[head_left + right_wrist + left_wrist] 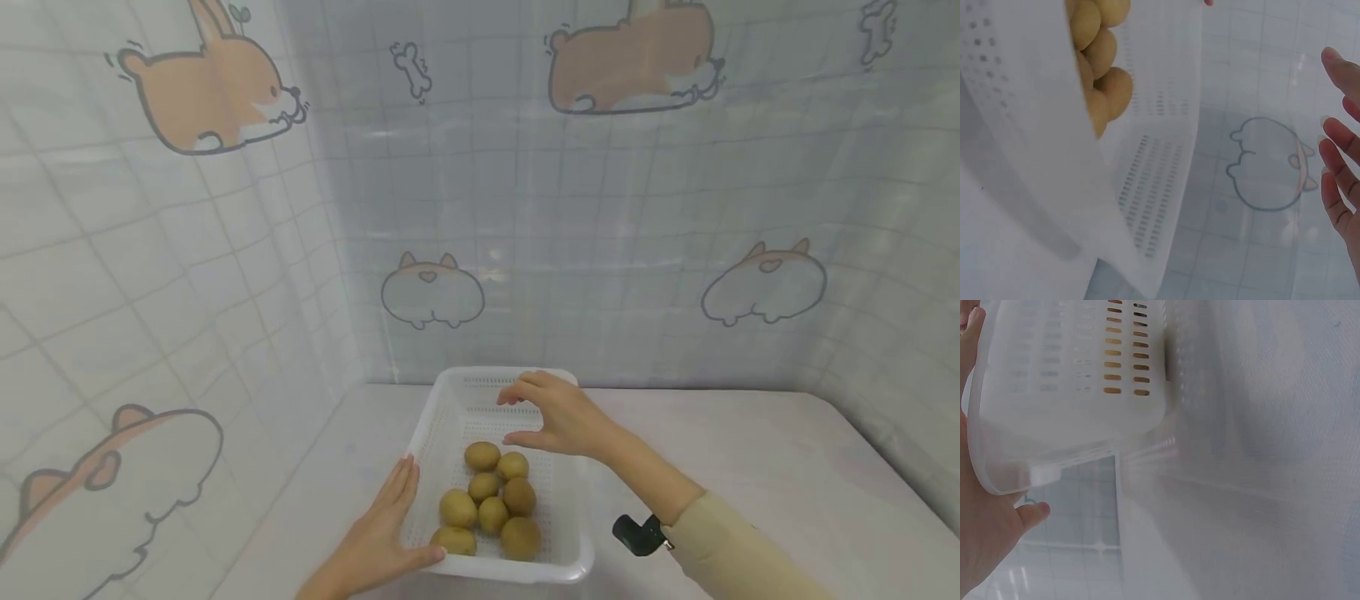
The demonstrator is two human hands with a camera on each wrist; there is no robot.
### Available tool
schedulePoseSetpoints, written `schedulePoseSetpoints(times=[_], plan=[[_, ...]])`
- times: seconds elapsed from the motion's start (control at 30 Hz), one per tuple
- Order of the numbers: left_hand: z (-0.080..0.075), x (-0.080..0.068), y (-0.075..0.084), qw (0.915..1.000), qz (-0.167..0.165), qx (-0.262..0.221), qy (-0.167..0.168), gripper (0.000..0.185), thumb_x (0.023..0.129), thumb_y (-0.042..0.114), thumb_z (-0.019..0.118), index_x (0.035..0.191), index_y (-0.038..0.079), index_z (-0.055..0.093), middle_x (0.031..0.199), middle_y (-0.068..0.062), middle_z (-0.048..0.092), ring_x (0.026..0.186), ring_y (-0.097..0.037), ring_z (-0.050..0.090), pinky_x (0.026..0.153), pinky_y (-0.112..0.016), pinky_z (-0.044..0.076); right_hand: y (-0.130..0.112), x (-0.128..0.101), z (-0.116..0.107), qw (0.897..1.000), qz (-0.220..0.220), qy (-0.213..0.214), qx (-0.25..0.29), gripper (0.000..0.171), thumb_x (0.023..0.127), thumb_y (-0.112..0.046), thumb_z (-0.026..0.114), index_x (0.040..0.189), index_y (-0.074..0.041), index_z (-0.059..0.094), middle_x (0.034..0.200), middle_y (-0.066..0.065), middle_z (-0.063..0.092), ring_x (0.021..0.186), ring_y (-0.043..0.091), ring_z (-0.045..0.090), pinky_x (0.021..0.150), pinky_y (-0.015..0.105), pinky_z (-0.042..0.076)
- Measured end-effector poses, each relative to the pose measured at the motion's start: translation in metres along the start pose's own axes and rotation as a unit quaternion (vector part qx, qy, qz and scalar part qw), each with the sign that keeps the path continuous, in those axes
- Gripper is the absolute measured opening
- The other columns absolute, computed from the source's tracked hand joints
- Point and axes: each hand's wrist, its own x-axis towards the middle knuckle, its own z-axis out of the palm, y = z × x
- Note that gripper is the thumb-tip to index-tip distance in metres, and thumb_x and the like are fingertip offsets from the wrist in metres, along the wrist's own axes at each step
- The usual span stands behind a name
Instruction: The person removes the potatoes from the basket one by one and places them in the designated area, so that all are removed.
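Observation:
A white perforated plastic basket (457,393) stands on the table near the left wall and holds several brown-green kiwis (491,500). My left hand (382,533) rests flat against the basket's near left corner, fingers straight; in the left wrist view the basket wall (1072,381) lies against my palm (985,531). My right hand (551,412) hovers above the basket's far half, fingers loosely spread, holding nothing. The right wrist view shows its fingers (1341,162) apart in the air, with the basket (1147,162) and the kiwis (1100,56) to the left.
The table (750,475) is covered in pale plastic and stretches to the right of the basket. Walls with cartoon dog prints (431,292) close in at the left and back. A black wrist camera mount (637,533) sits on my right forearm.

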Motion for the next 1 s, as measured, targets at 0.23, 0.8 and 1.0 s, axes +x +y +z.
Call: schedulePoseSetpoints(times=[0.23,0.8,1.0], plan=[[0.002,-0.001,0.000,1.0000,-0.001,-0.001,0.008,0.109,0.067,0.069,0.059,0.140,-0.003,0.021,0.148,-0.016,0.014,0.135,-0.031,0.014,0.098,-0.050,0.030,-0.007,0.018,0.012,1.000,-0.009,0.012,0.022,0.039,0.072,-0.045,0.071,0.102,-0.021,0.059,0.094,-0.009,0.058,0.089,0.004,0.052,0.076,0.019,0.045],[0.001,-0.001,0.000,0.9998,-0.011,-0.017,-0.006,0.108,0.068,0.067,0.059,0.143,0.002,0.017,0.150,-0.012,0.009,0.136,-0.028,0.010,0.097,-0.052,0.032,-0.007,0.050,0.039,0.997,0.024,0.003,0.068,0.039,0.074,-0.042,0.071,0.103,-0.018,0.060,0.096,-0.007,0.058,0.089,0.004,0.051,0.075,0.019,0.045],[0.001,-0.001,0.001,0.9994,-0.018,-0.023,-0.018,0.107,0.069,0.066,0.060,0.143,0.003,0.015,0.150,-0.012,0.006,0.137,-0.027,0.006,0.096,-0.053,0.033,0.002,0.051,0.062,0.996,0.057,-0.026,0.068,0.039,0.074,-0.043,0.071,0.103,-0.019,0.059,0.094,-0.008,0.057,0.087,0.006,0.053,0.073,0.020,0.045]])
